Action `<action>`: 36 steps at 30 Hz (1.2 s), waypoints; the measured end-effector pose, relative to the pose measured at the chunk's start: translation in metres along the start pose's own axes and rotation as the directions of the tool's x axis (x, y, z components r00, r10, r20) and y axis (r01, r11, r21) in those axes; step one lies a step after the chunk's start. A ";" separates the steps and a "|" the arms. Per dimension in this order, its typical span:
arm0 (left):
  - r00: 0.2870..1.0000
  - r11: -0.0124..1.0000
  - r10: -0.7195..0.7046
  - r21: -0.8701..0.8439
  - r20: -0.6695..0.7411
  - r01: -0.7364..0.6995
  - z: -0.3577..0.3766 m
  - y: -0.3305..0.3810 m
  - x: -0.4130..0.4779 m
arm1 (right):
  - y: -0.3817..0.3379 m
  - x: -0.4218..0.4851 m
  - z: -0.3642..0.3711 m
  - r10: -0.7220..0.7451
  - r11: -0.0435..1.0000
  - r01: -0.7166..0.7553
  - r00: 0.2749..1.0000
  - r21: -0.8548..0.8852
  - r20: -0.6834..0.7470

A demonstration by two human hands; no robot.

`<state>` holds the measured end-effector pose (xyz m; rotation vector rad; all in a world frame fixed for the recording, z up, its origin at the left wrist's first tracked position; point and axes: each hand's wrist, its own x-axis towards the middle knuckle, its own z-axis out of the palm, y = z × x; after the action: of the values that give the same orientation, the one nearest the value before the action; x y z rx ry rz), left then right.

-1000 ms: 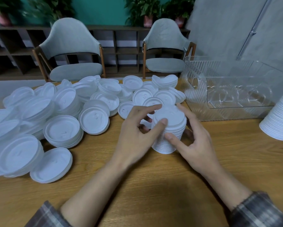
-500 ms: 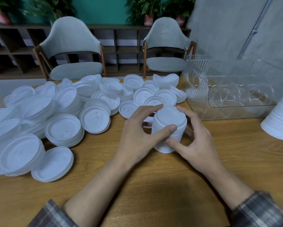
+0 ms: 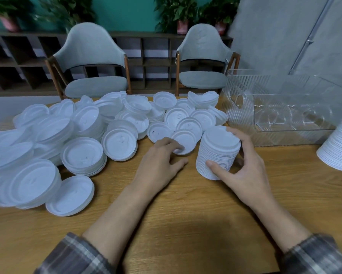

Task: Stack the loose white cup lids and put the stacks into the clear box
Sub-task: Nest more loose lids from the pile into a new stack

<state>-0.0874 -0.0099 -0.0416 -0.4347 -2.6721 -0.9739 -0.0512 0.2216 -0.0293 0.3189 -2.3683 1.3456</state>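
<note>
A tall stack of white lids stands on the wooden table in the middle. My right hand grips it, thumb on the front, fingers round the far right side. My left hand is to the left of the stack, its fingertips on a single loose lid that lies flat on the table. A big heap of loose white lids covers the left and back of the table. The clear ribbed box stands at the back right; I see no lids in it.
Another tall stack of lids stands at the right edge, in front of the box. Two grey chairs stand behind the table, with dark shelving and potted plants beyond. Bare wood lies in front of my hands.
My left hand has let go of the stack and moved left onto a loose lid. My right hand still holds the stack.
</note>
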 end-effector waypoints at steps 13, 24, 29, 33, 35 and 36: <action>0.970 0.933 -0.109 -0.360 -0.216 0.025 -0.007 0.021 0.000 | 0.001 0.001 0.000 -0.029 0.999 0.029 0.999 0.016 -0.014; 0.959 0.388 -0.277 -0.920 -0.064 0.051 -0.027 0.040 0.003 | -0.001 0.002 0.002 -0.068 0.998 0.069 0.994 0.013 -0.080; 0.976 0.118 -0.190 -0.984 0.107 0.131 -0.032 0.041 0.005 | -0.006 0.002 0.003 -0.076 0.997 0.077 0.995 0.007 -0.069; 0.984 0.364 -0.165 -0.923 0.067 0.124 -0.026 0.048 0.001 | -0.006 0.002 0.005 -0.098 0.995 0.099 0.994 0.015 -0.050; 0.984 0.531 -0.177 -0.839 0.028 0.120 -0.022 0.051 -0.002 | -0.005 0.002 0.006 -0.113 0.993 0.115 0.993 0.031 -0.038; 0.984 0.594 -0.175 -0.797 0.008 0.112 -0.020 0.053 -0.003 | -0.005 0.002 0.007 -0.126 0.991 0.127 0.992 0.034 -0.032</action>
<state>-0.0627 0.0151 0.0024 -0.3213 -2.0617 -2.1938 -0.0524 0.2129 -0.0279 0.4477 -2.2612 1.3254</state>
